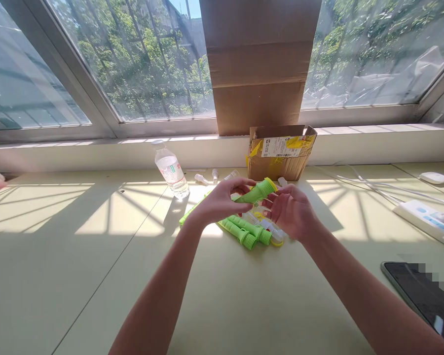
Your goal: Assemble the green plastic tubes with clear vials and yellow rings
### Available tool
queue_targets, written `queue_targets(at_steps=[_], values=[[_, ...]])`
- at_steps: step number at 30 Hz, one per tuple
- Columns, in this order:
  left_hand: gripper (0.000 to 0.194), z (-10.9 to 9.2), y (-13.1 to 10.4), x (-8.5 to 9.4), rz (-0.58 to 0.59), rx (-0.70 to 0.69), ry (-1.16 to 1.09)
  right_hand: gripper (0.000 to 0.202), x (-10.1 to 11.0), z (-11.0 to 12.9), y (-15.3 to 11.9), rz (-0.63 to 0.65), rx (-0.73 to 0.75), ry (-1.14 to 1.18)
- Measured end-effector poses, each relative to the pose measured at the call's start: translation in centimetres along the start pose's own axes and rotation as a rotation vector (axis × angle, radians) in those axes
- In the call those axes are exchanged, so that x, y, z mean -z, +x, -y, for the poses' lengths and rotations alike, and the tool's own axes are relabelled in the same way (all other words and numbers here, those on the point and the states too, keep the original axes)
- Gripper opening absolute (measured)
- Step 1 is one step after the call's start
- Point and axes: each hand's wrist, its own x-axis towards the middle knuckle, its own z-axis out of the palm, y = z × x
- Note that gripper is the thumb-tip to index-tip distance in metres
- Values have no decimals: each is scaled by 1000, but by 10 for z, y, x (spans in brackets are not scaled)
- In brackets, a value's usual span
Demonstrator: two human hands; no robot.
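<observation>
My left hand is wrapped round a green plastic tube, which is tilted with its yellow-rimmed, threaded end up to the right. Just right of that end is my right hand, palm turned up and fingers curled near the tube; whether its fingertips touch or hold anything is not clear. Below the hands, several green threaded tubes lie on the table. Clear plastic parts with yellow rings lie beside them, partly hidden by my right hand.
Behind the hands stands an open cardboard box. A water bottle stands at the left, with small clear pieces to its right. On the right are a power strip, cables and a dark phone. The table meets a windowsill.
</observation>
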Motion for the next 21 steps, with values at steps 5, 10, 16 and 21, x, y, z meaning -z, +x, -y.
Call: queue_targets(at_steps=[5,10,16,21], values=[[53,-7,-2,-4,-15,-73,217,23,3,0,1,-18,4,-7],[55,-9,-1,-11,-55,-101,344,24,3,0,1,-12,-7,7],[54,-9,-2,-9,-36,-82,290,24,1,2,0,-20,-7,1],[52,-19,-5,-8,-28,-100,259,23,-2,2,-1,-7,-10,-4]])
